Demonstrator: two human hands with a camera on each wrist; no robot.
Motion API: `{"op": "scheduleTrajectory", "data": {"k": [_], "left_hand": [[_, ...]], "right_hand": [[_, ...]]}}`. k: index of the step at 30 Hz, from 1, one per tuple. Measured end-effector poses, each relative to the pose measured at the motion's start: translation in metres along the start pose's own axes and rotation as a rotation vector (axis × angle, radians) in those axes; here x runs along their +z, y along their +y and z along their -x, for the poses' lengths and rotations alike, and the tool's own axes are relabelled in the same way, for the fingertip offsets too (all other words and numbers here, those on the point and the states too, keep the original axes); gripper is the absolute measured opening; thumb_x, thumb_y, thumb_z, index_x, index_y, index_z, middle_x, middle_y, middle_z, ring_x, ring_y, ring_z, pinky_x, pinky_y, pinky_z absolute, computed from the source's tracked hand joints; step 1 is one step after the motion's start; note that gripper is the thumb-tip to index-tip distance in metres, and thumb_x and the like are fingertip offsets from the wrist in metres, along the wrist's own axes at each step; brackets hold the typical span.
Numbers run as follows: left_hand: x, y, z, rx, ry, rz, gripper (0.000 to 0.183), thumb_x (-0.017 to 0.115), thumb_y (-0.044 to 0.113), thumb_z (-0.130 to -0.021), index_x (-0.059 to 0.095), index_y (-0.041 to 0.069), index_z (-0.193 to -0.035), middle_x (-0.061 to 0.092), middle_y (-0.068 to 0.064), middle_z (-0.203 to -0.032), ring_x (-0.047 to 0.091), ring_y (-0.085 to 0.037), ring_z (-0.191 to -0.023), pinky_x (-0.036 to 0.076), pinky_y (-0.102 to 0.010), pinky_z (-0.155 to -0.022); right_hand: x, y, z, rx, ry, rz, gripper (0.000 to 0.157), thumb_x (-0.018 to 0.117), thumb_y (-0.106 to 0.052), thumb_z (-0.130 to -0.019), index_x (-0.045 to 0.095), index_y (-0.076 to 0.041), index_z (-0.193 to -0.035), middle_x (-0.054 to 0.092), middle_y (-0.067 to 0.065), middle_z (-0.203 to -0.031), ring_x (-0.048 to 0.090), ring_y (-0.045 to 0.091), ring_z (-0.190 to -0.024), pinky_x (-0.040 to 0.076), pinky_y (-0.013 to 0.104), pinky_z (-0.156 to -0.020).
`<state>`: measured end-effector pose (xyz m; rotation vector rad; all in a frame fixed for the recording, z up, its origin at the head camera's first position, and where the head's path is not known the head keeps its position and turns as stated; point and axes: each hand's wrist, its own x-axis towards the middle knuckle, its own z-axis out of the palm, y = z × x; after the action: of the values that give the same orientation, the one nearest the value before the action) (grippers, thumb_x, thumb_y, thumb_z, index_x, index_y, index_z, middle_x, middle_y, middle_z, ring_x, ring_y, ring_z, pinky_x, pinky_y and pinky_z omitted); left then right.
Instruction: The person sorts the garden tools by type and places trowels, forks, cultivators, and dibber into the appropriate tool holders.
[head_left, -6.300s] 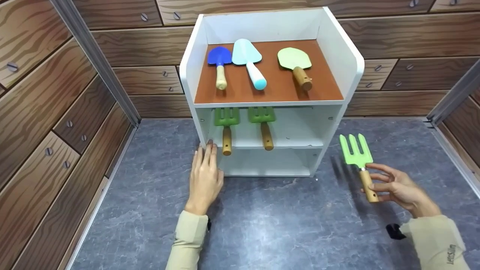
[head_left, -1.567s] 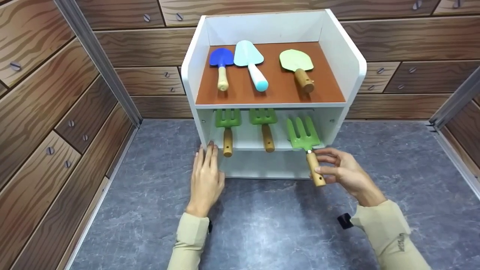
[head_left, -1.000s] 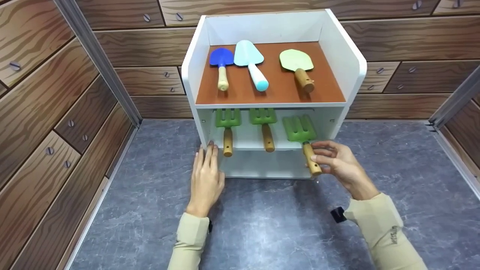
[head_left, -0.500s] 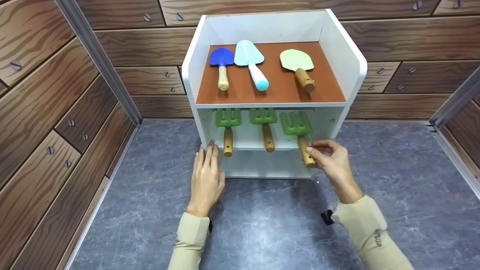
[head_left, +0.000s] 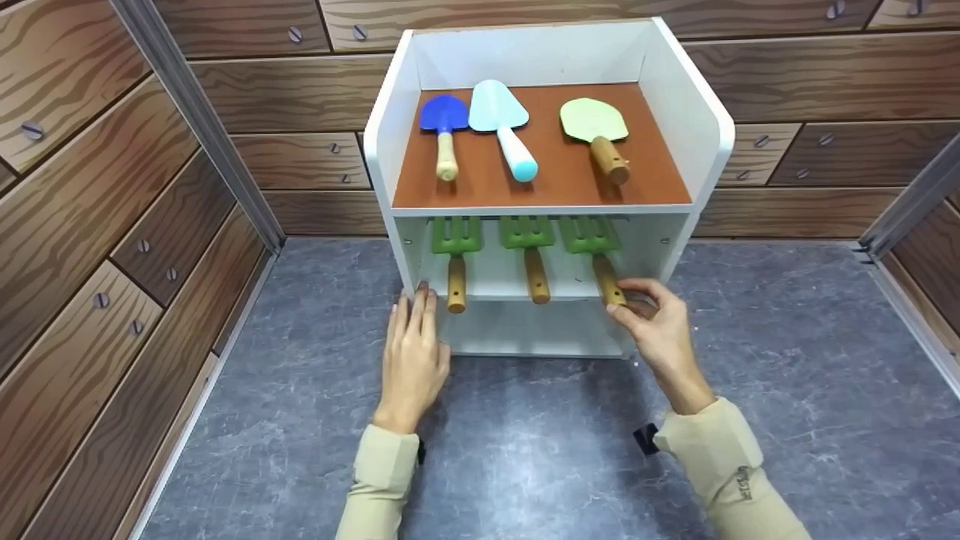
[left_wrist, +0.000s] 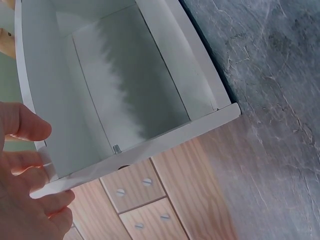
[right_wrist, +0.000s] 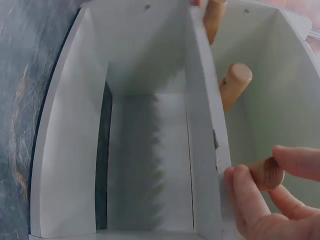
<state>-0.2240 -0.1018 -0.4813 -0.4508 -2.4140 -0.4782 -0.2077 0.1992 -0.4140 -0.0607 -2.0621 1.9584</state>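
In the head view my right hand (head_left: 660, 330) pinches the handle end of a green hand fork (head_left: 589, 235), which lies on the middle shelf with its tines inward. Close up in the right wrist view, thumb and fingers sit around the wooden handle (right_wrist: 268, 173), just past the shelf's front edge. Left of it lie two similar forks, a middle hand fork (head_left: 527, 232) and a left hand fork (head_left: 456, 235), handles toward me. My left hand (head_left: 411, 356) rests with extended fingers against the left front edge of the white shelf unit (head_left: 540, 211).
On the brown top board (head_left: 540, 191) lie a blue trowel (head_left: 443, 114), a light-blue trowel (head_left: 496, 106) and a pale green trowel (head_left: 593, 118). A lower compartment (head_left: 532, 328) opens beneath the forks. Wood-patterned walls (head_left: 810, 82) stand behind and beside the grey floor (head_left: 525, 450).
My right hand has brought the third hand fork from the right onto the middle shelf and slid it inward, its grip now at the handle's end. The left hand stays in place.
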Motion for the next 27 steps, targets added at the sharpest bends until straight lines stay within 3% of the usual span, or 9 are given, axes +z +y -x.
{"op": "scheduleTrajectory", "data": {"k": [9, 13, 16, 19, 22, 24, 27], "left_hand": [[0.0, 0.0, -0.002, -0.004, -0.003, 0.007, 0.067, 0.07, -0.001, -0.079, 0.049, -0.012, -0.141, 0.047, -0.027, -0.149, 0.043, -0.053, -0.134, 0.028, -0.056, -0.116], [-0.003, -0.001, -0.001, -0.002, -0.013, 0.051, 0.062, 0.069, 0.0, -0.081, 0.052, -0.011, -0.14, 0.048, -0.026, -0.148, 0.042, -0.053, -0.135, 0.029, -0.058, -0.115], [-0.007, -0.003, -0.002, 0.029, 0.049, 0.106, 0.051, 0.068, -0.002, -0.081, 0.061, -0.009, -0.13, 0.055, -0.025, -0.142, 0.045, -0.052, -0.133, 0.033, -0.059, -0.113], [-0.015, -0.007, -0.003, 0.075, 0.172, 0.152, 0.035, 0.067, -0.005, -0.079, 0.071, -0.005, -0.114, 0.067, -0.021, -0.126, 0.056, -0.045, -0.125, 0.041, -0.057, -0.107], [-0.023, -0.013, 0.0, 0.095, 0.248, 0.155, 0.024, 0.066, -0.005, -0.079, 0.073, -0.003, -0.101, 0.072, -0.017, -0.107, 0.064, -0.037, -0.108, 0.049, -0.052, -0.097], [-0.027, -0.017, 0.006, 0.076, 0.236, 0.132, 0.02, 0.066, 0.0, -0.08, 0.072, -0.003, -0.1, 0.07, -0.016, -0.101, 0.063, -0.034, -0.1, 0.051, -0.051, -0.09], [-0.034, -0.025, 0.015, 0.006, 0.121, 0.071, 0.03, 0.066, 0.016, -0.086, 0.069, -0.001, -0.11, 0.065, -0.019, -0.11, 0.059, -0.038, -0.106, 0.048, -0.054, -0.092]], "right_hand": [[0.002, 0.005, -0.003, -0.046, 0.027, 0.002, 0.03, 0.064, 0.018, -0.085, 0.056, 0.021, -0.113, 0.063, 0.019, -0.105, 0.068, 0.004, -0.079, 0.057, 0.02, -0.074], [-0.01, 0.01, 0.007, -0.055, 0.02, -0.056, 0.032, 0.063, 0.021, -0.085, 0.052, 0.025, -0.115, 0.064, 0.011, -0.103, 0.07, 0.01, -0.077, 0.059, 0.026, -0.074], [-0.026, 0.014, 0.014, -0.074, 0.033, -0.055, 0.031, 0.063, 0.021, -0.086, 0.051, 0.026, -0.114, 0.066, 0.007, -0.101, 0.07, 0.011, -0.076, 0.06, 0.027, -0.073], [-0.047, 0.02, 0.016, -0.217, 0.085, 0.166, 0.027, 0.067, 0.017, -0.085, 0.059, 0.02, -0.11, 0.069, 0.012, -0.098, 0.068, 0.007, -0.076, 0.057, 0.018, -0.07], [-0.074, 0.03, 0.015, -0.442, 0.176, 0.531, 0.024, 0.072, 0.014, -0.081, 0.065, 0.014, -0.105, 0.069, 0.02, -0.096, 0.068, 0.017, -0.076, 0.051, 0.013, -0.071], [-0.092, 0.036, 0.015, -0.549, 0.226, 0.717, 0.027, 0.075, 0.01, -0.079, 0.066, 0.012, -0.105, 0.068, 0.025, -0.098, 0.067, 0.03, -0.082, 0.052, 0.025, -0.078], [-0.118, 0.039, 0.014, -0.557, 0.214, 0.854, 0.041, 0.078, -0.003, -0.081, 0.061, 0.013, -0.115, 0.063, 0.032, -0.108, 0.059, 0.049, -0.097, 0.047, 0.054, -0.085]]}}
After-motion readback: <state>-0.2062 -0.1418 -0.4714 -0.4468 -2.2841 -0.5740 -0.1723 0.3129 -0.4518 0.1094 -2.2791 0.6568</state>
